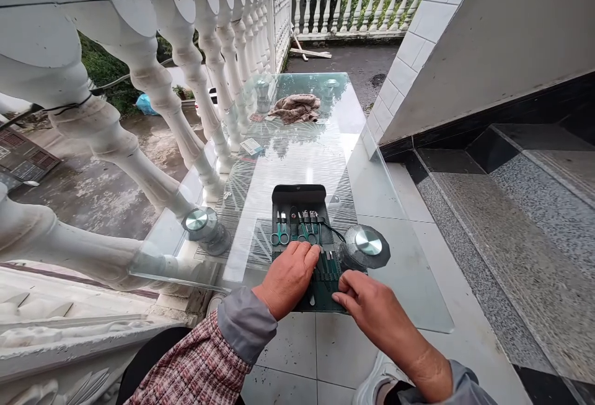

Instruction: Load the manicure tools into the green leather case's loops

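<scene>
An unfolded dark green manicure case (299, 195) lies at the near end of the glass table. Held in its upper row are small green-handled scissors (279, 237), nail clippers (312, 214) and other tools; slim tools sit in the lower slots. Over the middle of the case is my left hand (290, 271), its fingers curled and thumb pressed in; whatever they grip is hidden. My right hand (367, 299) is closed at the case's lower right edge, thumb and finger close together, and I cannot make out what is between them. A small metal tool end (312, 299) shows below my left hand.
Round metal-topped table supports (369, 242) flank the case. Farther back on the glass table (400, 256) lie a crumpled brown cloth (296, 109) and a small box (251, 146). A white balustrade (160, 85) runs along the left; stone steps (511, 200) rise on the right.
</scene>
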Tool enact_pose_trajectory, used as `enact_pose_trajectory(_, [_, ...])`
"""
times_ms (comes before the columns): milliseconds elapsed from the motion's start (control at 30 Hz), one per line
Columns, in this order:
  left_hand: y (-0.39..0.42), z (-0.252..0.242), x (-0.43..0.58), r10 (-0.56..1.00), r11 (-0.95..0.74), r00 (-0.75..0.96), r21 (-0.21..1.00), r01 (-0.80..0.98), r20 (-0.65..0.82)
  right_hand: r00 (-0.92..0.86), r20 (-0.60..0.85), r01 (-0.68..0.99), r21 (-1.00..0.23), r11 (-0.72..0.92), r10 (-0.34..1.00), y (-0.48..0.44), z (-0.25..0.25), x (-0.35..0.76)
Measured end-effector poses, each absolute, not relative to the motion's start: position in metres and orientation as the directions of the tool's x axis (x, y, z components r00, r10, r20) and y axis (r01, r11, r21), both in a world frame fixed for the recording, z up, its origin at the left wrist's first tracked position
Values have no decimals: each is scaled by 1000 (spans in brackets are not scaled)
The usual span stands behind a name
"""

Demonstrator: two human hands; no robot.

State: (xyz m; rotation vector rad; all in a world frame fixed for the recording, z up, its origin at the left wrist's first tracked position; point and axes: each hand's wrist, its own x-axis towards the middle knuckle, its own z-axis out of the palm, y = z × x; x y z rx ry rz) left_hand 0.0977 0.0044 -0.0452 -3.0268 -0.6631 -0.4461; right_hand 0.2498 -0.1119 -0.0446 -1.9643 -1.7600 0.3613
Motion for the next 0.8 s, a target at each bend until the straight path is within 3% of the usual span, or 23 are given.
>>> enact_pose_trajectory(167, [4,-45,98,411,-909,866,59,412,284,208,173,878,-468,-106,963,-107,-48,244])
enact_pose_trajectory(367, [5,-45,97,393,-916,875,42,398,284,154,8,794,-595,-120,988,-109,-40,253])
enact_pose_trajectory(600, [4,-39,97,396,-916,885,40,399,244,249,-8,799,-564,-210,969,-104,-41,253])
enact_pose_trajectory(800, [4,-40,97,400,-915,884,45,401,243,139,-116,747,-640,-181,983,-106,-35,263])
